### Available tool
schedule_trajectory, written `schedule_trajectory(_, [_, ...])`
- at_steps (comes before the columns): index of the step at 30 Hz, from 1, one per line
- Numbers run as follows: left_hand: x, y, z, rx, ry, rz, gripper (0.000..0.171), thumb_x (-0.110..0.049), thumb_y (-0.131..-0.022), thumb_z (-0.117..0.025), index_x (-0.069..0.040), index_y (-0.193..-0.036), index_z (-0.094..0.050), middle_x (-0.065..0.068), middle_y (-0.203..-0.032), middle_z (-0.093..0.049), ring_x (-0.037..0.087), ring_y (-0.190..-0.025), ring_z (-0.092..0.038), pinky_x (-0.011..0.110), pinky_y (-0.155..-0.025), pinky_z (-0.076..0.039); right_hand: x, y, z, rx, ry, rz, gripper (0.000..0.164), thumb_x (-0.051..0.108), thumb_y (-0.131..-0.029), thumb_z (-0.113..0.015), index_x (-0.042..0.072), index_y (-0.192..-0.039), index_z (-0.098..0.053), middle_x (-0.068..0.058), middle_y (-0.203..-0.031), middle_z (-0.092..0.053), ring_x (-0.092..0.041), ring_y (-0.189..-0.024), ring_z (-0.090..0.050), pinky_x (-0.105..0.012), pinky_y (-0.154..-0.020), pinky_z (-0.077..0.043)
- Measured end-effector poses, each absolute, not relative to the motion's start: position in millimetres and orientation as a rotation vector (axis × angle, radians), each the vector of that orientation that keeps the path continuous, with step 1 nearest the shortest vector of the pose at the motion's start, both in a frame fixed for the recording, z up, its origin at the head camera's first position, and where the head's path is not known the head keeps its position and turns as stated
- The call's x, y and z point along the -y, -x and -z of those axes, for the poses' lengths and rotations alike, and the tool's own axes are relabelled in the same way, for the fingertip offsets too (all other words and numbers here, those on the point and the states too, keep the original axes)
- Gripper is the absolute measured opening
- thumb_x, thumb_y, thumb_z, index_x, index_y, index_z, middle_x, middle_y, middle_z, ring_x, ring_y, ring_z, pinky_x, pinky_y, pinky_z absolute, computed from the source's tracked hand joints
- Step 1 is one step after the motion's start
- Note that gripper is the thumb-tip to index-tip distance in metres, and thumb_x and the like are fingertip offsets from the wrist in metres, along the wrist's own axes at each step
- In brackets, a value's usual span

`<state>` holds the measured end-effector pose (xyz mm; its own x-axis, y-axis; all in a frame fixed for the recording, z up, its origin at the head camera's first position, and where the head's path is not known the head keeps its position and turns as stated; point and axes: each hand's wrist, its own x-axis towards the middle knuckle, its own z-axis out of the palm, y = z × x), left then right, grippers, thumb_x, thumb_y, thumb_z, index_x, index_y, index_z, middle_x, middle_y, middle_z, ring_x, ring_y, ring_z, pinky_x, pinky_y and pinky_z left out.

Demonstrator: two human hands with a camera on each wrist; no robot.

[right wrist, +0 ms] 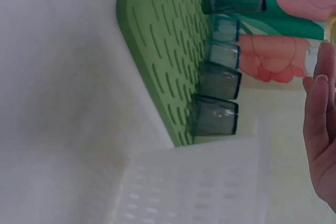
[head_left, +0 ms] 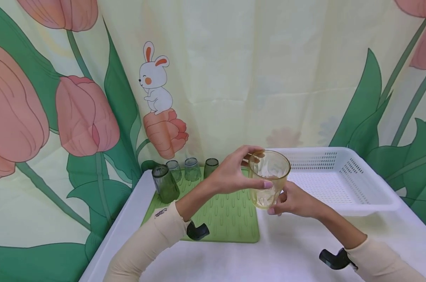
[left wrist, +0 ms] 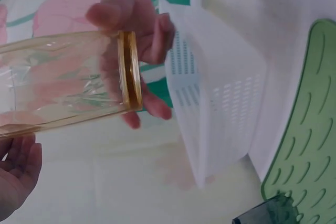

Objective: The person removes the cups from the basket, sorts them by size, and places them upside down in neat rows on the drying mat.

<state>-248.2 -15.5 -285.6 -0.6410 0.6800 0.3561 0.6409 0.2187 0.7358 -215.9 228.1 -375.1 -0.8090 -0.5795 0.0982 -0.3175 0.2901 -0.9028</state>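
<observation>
A pale yellow clear drinking glass is held up between both hands, tilted, in front of the basket. My left hand grips its upper part, thumb across the near side and fingers at the back of the rim. Lower down, my right hand holds the glass near its base, thumb underneath. In the left wrist view the glass lies sideways across the picture, with the right hand around its end. Only part of the right hand shows at the right wrist view's edge.
A green ribbed mat lies left of centre on the white table. Along its far part stand several glasses, including a tall dark green one and a small bluish one. A white perforated basket sits at the right.
</observation>
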Motion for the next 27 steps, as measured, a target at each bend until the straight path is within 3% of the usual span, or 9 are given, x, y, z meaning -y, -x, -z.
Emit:
schedule_trajectory(3, [16.3,245.4,283.2,-2.416,-1.320,-1.443,0.078,-0.028,-0.077,-0.086,-0.014,-0.143,-0.047,0.000,-0.132,-0.057,0.010,-0.115,-0.054,0.024,-0.099,-0.048,-222.4,215.7,385.0,-2.248,0.843,1.586,0.056,0.009,-0.086,-0.078,-0.008,-0.129,-0.044,-0.007,-0.090,-0.069,-0.013,-0.070,-0.066,-0.034,-0.060,-0.058])
schedule_trajectory(11, [18.9,242.8,283.5,-2.398,-1.292,-1.450,0.078,-0.029,-0.078,-0.084,-0.014,-0.144,-0.046,0.000,-0.133,-0.056,0.011,-0.115,-0.054,0.025,-0.098,-0.048,-213.5,212.1,404.4,-2.184,0.855,1.732,0.053,0.006,-0.086,-0.075,-0.002,-0.130,-0.045,-0.014,-0.095,-0.065,-0.018,-0.069,-0.066,-0.039,-0.061,-0.060])
schedule_trajectory(16, [24.9,244.2,288.1,-2.377,-1.290,-1.469,0.078,-0.026,-0.078,-0.085,-0.016,-0.144,-0.046,-0.002,-0.133,-0.056,0.011,-0.116,-0.054,0.026,-0.098,-0.049,-216.4,207.0,406.0,-2.220,0.781,1.737,0.045,0.004,-0.088,-0.073,-0.003,-0.127,-0.050,-0.009,-0.093,-0.067,-0.018,-0.071,-0.067,-0.039,-0.064,-0.060])
schedule_trajectory(22, [35.5,247.1,295.8,-2.347,-1.291,-1.471,0.080,-0.024,-0.077,-0.085,-0.018,-0.146,-0.045,-0.003,-0.136,-0.055,0.010,-0.120,-0.054,0.028,-0.101,-0.048,-224.3,200.0,406.7,-2.236,0.703,1.761,0.048,0.003,-0.089,-0.072,-0.007,-0.129,-0.047,-0.007,-0.093,-0.067,-0.017,-0.072,-0.066,-0.038,-0.065,-0.060])
schedule_trajectory(25, [41.1,249.7,300.6,-2.332,-1.284,-1.459,0.080,-0.023,-0.078,-0.085,-0.017,-0.147,-0.044,-0.003,-0.136,-0.055,0.011,-0.121,-0.055,0.030,-0.101,-0.050,-229.8,197.7,407.6,-2.210,0.683,1.816,0.049,0.000,-0.088,-0.070,-0.002,-0.132,-0.047,-0.009,-0.097,-0.067,-0.017,-0.072,-0.066,-0.038,-0.065,-0.060])
schedule_trajectory(27, [44.7,252.3,304.3,-2.317,-1.282,-1.454,0.080,-0.021,-0.078,-0.084,-0.016,-0.147,-0.044,-0.002,-0.135,-0.055,0.013,-0.120,-0.055,0.031,-0.099,-0.051,-234.2,196.7,408.2,-2.201,0.676,1.850,0.051,-0.001,-0.089,-0.070,0.007,-0.135,-0.049,-0.010,-0.100,-0.067,-0.018,-0.072,-0.066,-0.038,-0.065,-0.060])
